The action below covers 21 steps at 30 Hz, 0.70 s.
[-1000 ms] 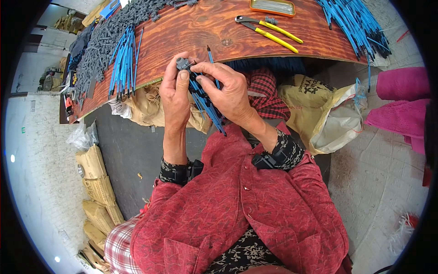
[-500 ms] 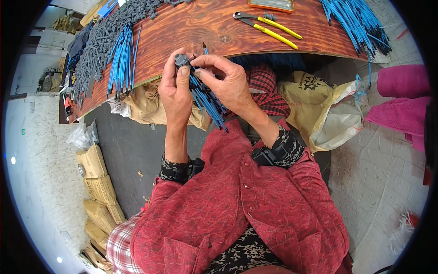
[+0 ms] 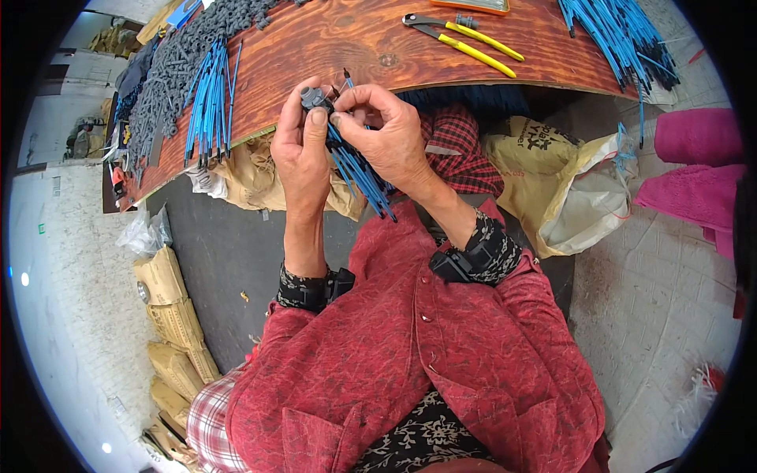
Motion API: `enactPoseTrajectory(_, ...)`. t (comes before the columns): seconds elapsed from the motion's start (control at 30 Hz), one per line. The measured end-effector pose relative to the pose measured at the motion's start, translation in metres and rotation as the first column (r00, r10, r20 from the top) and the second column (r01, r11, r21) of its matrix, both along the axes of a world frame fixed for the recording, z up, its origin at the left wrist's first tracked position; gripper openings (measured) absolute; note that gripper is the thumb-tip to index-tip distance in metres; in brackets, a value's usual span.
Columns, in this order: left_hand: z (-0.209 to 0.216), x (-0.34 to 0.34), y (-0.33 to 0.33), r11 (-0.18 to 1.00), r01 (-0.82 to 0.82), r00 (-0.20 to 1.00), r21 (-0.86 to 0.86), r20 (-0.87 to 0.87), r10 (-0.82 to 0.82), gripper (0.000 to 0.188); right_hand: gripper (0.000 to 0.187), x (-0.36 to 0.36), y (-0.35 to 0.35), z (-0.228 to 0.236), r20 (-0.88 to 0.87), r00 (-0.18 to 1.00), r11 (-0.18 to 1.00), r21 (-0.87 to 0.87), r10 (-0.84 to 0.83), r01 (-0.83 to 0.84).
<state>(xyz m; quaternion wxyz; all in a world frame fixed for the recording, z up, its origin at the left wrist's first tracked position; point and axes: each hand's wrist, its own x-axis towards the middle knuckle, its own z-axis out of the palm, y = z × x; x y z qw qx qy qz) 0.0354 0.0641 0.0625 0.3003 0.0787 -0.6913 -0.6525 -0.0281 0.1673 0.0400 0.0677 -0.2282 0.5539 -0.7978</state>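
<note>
My left hand point(image 3: 304, 162) pinches a grey plastic fitting point(image 3: 314, 98) between thumb and fingers, just over the near edge of the table. Close against it, my right hand point(image 3: 388, 142) has its thumb and forefinger pressed together at the fitting's right side. Whatever lies between those fingertips is too small and covered to name. Below both hands hangs a bundle of thin blue rods point(image 3: 364, 181) with black ends, partly hidden by my right hand. One black rod tip point(image 3: 347, 73) sticks up behind the right fingers.
On the wooden table point(image 3: 331, 47) lie yellow-handled pliers point(image 3: 473, 49), a heap of grey fittings point(image 3: 169, 87), and blue rods at left point(image 3: 211, 102) and right point(image 3: 619, 47). A shallow orange-rimmed tin point(image 3: 481, 6) sits at the back. An open sack point(image 3: 552, 189) stands below, right.
Both hands stay together at the grey fitting, with the right fingers shifted slightly. The rod tip behind them has moved a little left and up.
</note>
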Motion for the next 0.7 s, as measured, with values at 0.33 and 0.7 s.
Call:
enactPoseTrajectory(0.33, -0.002, -0.002, 0.007, 0.997, -0.061, 0.998, 0.043, -0.004, 0.061, 0.042, 0.013, 0.005, -0.007, -0.003, 0.255, 0.964, 0.992, -0.120, 0.074, -0.045)
enactPoseTrajectory(0.7, -0.011, 0.011, -0.007, 0.996, 0.058, 0.998, 0.061, -0.023, -0.057, 0.047, 0.013, 0.005, 0.007, 0.006, 0.087, 0.992, 0.996, 0.012, 0.090, -0.091)
